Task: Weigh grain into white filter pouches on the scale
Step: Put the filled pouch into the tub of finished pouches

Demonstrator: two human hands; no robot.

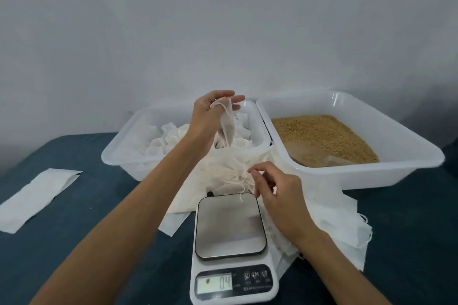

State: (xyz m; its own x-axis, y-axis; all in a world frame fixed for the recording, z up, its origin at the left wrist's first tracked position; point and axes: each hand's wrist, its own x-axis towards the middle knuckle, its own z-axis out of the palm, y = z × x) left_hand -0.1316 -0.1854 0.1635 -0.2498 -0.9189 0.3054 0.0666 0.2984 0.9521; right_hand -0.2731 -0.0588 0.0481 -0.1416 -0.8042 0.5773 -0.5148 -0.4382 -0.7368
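My left hand (210, 112) is raised over the left tub and holds a white filter pouch (227, 126) that hangs down from its fingers. My right hand (277, 190) hovers by the far right corner of the scale (229, 225), fingers curled at the drawstrings of a heap of empty pouches (228, 171). The scale's steel platform is bare and its display reads 04. Brown grain (322, 136) fills the right white tub (371, 171).
The left white tub (119, 156) holds several folded white pouches. More white fabric (347, 225) spreads under my right wrist. A flat white sheet (37, 195) lies at the left on the dark blue table.
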